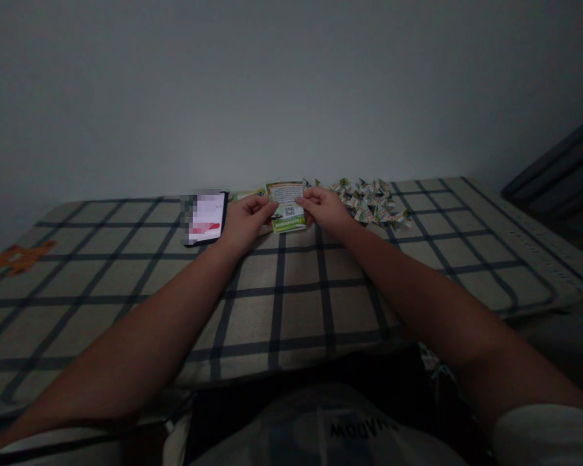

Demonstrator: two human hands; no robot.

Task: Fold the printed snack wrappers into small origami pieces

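Note:
Between my hands is a printed paper leaflet [286, 194], white and green with lines of text and a square code. My left hand [245, 217] pinches its left edge between thumb and fingers. On the opposite edge, the thumb and fingers of my right hand [324, 206] are closed on the paper. Partly hidden behind my left hand lies more green and yellow printed paper [243, 194]. To the right of my right hand is a pile of small folded paper pieces [374, 204] with pointed corners, made of similar printed paper.
A phone [206, 217] with a lit, partly blurred screen lies left of my left hand. The checked tablecloth [126, 272] covers the table, which meets a plain wall [291, 90]. An orange flat item [19, 257] lies at the far left. Dark slats [558, 158] stand at the right.

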